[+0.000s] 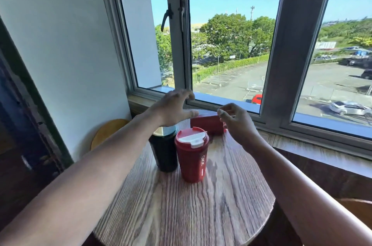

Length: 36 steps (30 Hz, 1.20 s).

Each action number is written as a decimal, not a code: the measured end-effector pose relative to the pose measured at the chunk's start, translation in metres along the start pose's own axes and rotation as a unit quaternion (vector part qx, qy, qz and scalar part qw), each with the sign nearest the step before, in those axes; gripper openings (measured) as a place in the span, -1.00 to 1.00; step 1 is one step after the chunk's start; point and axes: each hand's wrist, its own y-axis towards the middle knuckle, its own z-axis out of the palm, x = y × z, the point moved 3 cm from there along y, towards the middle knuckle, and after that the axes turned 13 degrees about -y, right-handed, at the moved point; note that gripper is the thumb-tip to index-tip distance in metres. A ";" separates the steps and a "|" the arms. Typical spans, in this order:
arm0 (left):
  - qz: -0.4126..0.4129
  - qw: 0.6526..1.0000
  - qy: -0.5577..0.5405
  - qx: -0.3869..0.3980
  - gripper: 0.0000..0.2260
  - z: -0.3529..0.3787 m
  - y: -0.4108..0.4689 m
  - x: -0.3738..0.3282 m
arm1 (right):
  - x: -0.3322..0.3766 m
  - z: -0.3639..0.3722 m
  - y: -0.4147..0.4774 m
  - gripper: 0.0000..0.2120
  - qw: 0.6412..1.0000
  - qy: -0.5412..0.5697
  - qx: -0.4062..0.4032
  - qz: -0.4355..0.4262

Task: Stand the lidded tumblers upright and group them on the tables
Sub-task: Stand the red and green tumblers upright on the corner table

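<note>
Now reaching for lying red tumbler [206, 124] at tabletop [201, 205] far edge | both hands' fingers spread, holding nothing | next: tip upright beside the standing pair.

A red tumbler [192, 155] stands upright on the round wood-grain desk [201, 205], toward its far half. Its body tapers downward, carries white vertical lettering and a small white bar on the side, and is topped by a red lid with a white flip closure lying flat. Just beside it on the left, touching or nearly so, a black tumbler [164, 151] also stands upright; its top shows a metallic rim, partly hidden. Behind the pair, near the window side, a red box-shaped item [207, 125] rests on the desk, too blurred to identify.
</note>
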 end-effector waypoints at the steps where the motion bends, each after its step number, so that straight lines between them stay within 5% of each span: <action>1: -0.005 1.000 0.009 0.023 -0.51 0.005 0.013 -0.003 | -0.007 -0.004 0.006 -0.89 1.000 -0.002 0.000 0.006; 14: -0.111 0.935 0.191 0.276 -0.14 0.091 0.136 -0.002 | -0.092 -0.013 0.055 -0.60 0.978 -0.171 0.111 0.042; 20: -0.116 0.923 0.233 0.283 -0.04 0.116 0.149 0.016 | -0.097 0.000 0.057 -0.64 0.950 -0.267 0.159 0.012; 26: -0.105 0.920 0.255 0.277 -0.21 0.116 0.148 0.008 | -0.089 0.007 0.058 -0.64 0.943 -0.295 0.156 -0.001; 33: -0.084 0.975 0.058 0.200 -0.41 0.059 0.132 0.005 | -0.063 -0.002 0.072 -0.54 0.996 -0.056 0.066 0.032; 36: -0.062 0.980 -0.086 0.167 -0.54 0.035 0.115 0.011 | -0.042 -0.002 0.071 -0.42 0.982 0.110 0.098 0.119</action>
